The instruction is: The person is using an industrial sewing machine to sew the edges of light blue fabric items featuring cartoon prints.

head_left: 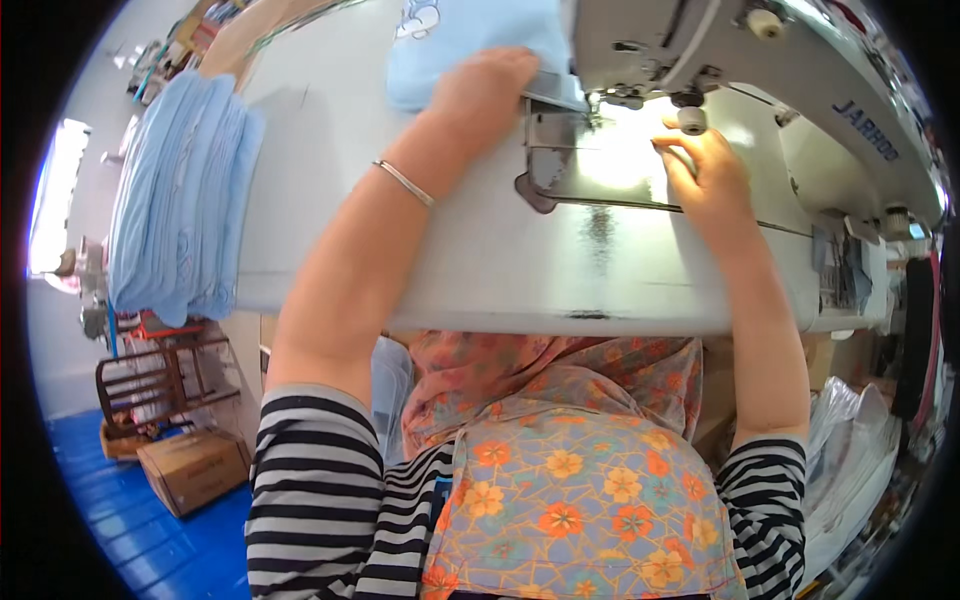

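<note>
A light blue cloth piece [450, 55] with a small white print lies left of the sewing machine's needle area, its right edge reaching the presser foot [594, 103]. My left hand [487, 92] lies on this cloth, palm down with the fingers stretched toward the machine. To the right of the needle, under the bright lamp light, my right hand [712, 178] is bent, its thumb and forefinger close together. A small dark spot shows at those fingertips; what it is, I cannot make out. The sewing machine [690, 40] arches over the right side.
A thick stack of light blue cloth pieces [180, 200] stands at the table's left. The white table [480, 290] ends just before my flowered apron [590, 500]. Beyond its left edge are a cardboard box [195, 470] and a wooden chair [165, 385]. Clear plastic wrapping [850, 450] lies at lower right.
</note>
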Available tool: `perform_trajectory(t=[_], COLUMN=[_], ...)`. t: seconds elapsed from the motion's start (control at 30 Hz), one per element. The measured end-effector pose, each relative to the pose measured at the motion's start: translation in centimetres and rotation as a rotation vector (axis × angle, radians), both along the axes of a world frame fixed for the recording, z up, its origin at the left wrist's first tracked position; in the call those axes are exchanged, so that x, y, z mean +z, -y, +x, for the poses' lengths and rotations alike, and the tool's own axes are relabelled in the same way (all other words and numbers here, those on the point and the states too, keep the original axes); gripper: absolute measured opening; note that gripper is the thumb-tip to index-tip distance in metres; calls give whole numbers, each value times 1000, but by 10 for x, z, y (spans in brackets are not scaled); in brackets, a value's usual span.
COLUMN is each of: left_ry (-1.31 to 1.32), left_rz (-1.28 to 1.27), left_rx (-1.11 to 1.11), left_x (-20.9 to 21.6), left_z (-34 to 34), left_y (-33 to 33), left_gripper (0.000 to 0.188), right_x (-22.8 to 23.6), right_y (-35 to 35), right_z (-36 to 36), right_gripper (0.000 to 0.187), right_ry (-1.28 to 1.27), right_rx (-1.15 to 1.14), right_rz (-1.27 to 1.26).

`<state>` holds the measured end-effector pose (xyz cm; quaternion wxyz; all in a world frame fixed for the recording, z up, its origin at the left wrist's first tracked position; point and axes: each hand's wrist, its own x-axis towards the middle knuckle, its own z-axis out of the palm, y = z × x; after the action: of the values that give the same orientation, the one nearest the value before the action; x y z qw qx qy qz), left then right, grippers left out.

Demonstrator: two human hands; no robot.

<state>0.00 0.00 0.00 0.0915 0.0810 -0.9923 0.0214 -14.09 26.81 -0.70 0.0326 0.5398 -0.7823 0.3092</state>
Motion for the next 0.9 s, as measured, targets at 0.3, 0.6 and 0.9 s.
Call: perform_trajectory(t=[0.3, 0.6, 0.9], left_ry=[-311, -10, -34], left_rz=[42, 139, 211], left_rx=[243, 962, 1297], left_x=[-5, -152, -259], left_z=[264, 514, 536], left_y=[-106, -213, -199], left_gripper=[28, 32, 30], right_x=[-6, -33, -36], right_y=[-6, -19, -18], right_z=[-12, -79, -68], right_gripper=[23, 28, 29], right_ry=[17, 125, 161], right_rx=[-3, 137, 103], right_rz=[42, 60, 78])
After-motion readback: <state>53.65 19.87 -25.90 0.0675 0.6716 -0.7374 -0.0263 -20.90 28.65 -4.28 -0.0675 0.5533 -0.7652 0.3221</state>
